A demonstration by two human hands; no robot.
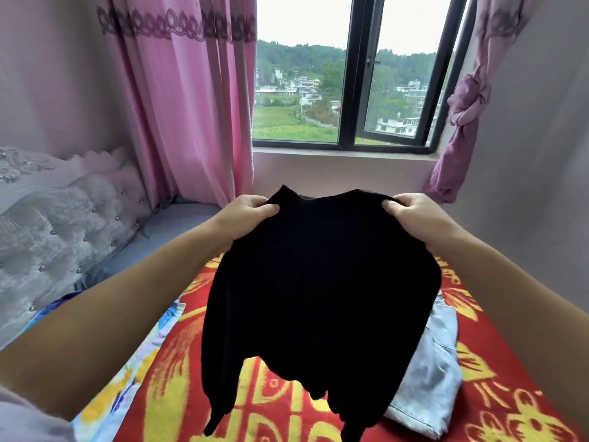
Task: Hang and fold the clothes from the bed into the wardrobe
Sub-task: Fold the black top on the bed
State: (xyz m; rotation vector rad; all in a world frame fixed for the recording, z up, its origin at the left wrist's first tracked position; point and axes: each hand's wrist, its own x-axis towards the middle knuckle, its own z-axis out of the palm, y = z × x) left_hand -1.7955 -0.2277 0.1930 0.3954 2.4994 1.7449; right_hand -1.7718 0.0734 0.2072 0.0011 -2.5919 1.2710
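The left hand [251,215] and the right hand [411,215] each pinch one shoulder of a black sweater [318,282], fingers curled over the top edge and thumbs on the near side. The two hands hold it up well apart, at about the same height, so the garment hangs spread between them above the bed [178,231]. Its sleeves droop at either side and its hem and cuffs dangle low in the view; whether they touch the bedding cannot be told.

Beneath the sweater lies a red blanket with yellow patterns [287,406]. On it, to the right and partly hidden by the sweater, rests a light blue denim garment [430,378], folded. Along the blanket's left edge shows a pale sheet with blue and yellow print [127,384]. A grey tufted headboard [63,218] stands at the left. Beyond the bed, pink curtains [191,106] frame a dark-framed window [353,90].
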